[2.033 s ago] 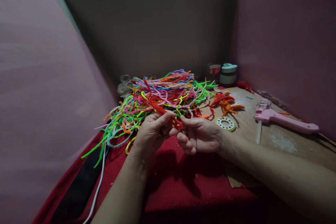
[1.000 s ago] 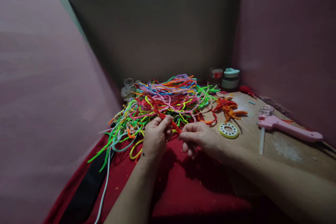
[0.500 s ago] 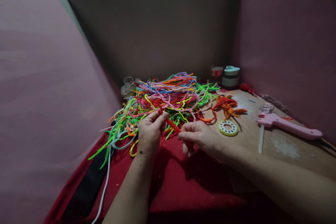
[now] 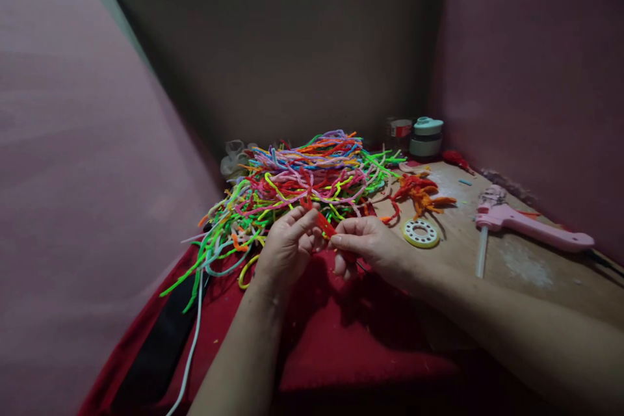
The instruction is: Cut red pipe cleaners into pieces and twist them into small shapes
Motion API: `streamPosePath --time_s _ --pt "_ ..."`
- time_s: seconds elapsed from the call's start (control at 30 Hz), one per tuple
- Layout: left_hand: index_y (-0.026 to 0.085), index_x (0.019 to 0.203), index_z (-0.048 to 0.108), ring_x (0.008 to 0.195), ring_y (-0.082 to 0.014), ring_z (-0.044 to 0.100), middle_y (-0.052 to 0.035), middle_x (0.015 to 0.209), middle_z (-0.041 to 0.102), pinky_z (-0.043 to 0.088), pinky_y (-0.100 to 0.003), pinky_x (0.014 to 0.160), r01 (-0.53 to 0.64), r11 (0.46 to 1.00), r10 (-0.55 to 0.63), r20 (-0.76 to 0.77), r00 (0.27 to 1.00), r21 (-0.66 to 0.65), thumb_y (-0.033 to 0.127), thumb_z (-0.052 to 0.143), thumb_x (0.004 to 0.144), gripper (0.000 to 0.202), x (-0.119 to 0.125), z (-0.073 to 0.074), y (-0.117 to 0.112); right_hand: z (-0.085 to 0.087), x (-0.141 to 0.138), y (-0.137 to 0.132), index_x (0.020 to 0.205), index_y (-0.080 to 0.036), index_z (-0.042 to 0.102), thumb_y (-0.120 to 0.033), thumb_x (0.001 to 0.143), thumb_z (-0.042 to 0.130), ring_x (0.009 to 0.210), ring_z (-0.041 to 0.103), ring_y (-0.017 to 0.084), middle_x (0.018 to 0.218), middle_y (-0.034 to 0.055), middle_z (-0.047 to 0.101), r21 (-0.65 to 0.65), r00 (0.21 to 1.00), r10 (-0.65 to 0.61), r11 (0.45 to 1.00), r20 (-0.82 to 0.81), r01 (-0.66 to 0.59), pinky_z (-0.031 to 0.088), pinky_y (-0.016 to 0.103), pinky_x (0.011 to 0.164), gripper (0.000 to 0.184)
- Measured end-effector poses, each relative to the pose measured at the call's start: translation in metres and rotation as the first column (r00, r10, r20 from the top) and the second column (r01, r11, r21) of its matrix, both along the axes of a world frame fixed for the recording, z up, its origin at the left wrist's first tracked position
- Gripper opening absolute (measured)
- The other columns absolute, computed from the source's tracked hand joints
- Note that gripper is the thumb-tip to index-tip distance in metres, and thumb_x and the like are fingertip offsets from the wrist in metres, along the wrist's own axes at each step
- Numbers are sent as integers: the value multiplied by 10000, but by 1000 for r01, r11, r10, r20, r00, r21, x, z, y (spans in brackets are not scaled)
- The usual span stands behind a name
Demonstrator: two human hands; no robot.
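Hands at work in front of a heaped pile of multicoloured fuzzy pipe cleaners: left hand and right hand each pinch, fingers closed, one short red pipe cleaner held between them. Right of the pile lie a yellow-rimmed white plastic ring and, farther right, a pink glue gun, both on the bare wooden tabletop.

Both forearms reach forward from the lower edge of the view and converge toward the middle. The left hand is turned back-up, wrist slightly bent, its fingers curled with thumb and forefinger pinched together. The right hand comes in from the right, its forearm angled across, thumb and forefinger pinched, the other fingers folded under the palm. The two pinches nearly meet, fingertips just beside each other.
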State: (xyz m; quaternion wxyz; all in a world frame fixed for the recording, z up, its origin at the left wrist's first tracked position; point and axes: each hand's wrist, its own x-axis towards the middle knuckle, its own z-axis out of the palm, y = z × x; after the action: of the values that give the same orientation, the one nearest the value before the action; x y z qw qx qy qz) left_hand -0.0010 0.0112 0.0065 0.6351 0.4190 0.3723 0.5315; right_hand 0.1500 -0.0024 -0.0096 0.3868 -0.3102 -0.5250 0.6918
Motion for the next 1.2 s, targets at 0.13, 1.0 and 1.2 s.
streamPosePath --time_s 0.13,1.0,1.2 --pt "110 771 630 449 -49 476 17 566 546 339 -171 424 113 993 -114 -127 985 -14 259 721 667 204 1 -3 -4 -2 1 2 690 -135 543 -328 744 574 405 530 98 508 10 616 -2 998 49 999 -25 -49 406 224 462 203" --pt "127 666 596 399 -31 362 35 501 495 224 -180 398 77 997 -74 -254 964 3 264 705 674 176 1 -6 -5 -12 -1 10 529 -125 586 -183 668 592 462 408 76 492 -12 516 41 995 -43 998 -89 46 286 243 485 150" --pt "125 681 598 401 -30 357 39 506 492 230 -182 400 68 997 -52 -301 952 42 272 699 682 177 1 -5 -5 -15 -1 12 574 -115 616 -192 647 642 452 439 79 511 -3 552 -1 991 -70 998 -113 70 313 241 482 108"
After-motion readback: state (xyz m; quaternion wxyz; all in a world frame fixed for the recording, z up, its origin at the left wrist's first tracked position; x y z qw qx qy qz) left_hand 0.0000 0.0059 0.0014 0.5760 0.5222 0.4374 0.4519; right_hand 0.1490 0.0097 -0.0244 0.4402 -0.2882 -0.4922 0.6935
